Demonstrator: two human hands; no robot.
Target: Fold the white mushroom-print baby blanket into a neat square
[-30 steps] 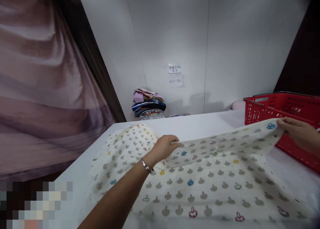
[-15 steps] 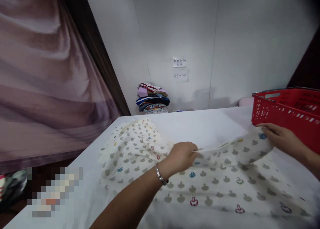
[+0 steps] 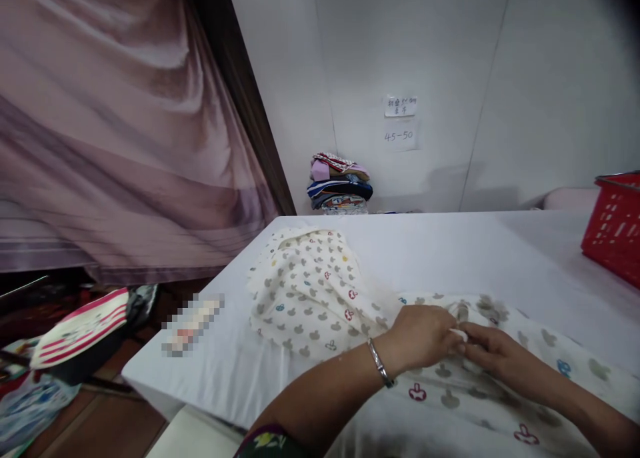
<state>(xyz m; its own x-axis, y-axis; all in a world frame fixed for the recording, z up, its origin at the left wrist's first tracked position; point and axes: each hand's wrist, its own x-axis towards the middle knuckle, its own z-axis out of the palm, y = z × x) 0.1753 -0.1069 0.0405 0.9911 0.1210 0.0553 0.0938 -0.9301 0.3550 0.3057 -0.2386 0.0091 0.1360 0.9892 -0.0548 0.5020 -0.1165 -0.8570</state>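
We press our left hand [image 3: 423, 335] and right hand [image 3: 493, 351] together at 5 o'clock, fingertips pinched on a bunched fold of the cloth [image 3: 320, 291]. The cloth is soft, cream, printed with small grey, red and blue shapes, and lies rumpled across the smooth white table [image 3: 450, 245]. A thin metal bangle [image 3: 379, 363] rings our left wrist. A red latticed plastic basket [image 3: 613, 228] stands at 3 o'clock.

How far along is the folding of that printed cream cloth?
Done: a stack of folded clothes sits by the wall. In hand: left hand and right hand meet, pinching an edge of the cream mushroom-print cloth on the white table. Left: its far end lies bunched, unfolded; the red plastic basket stands apart.
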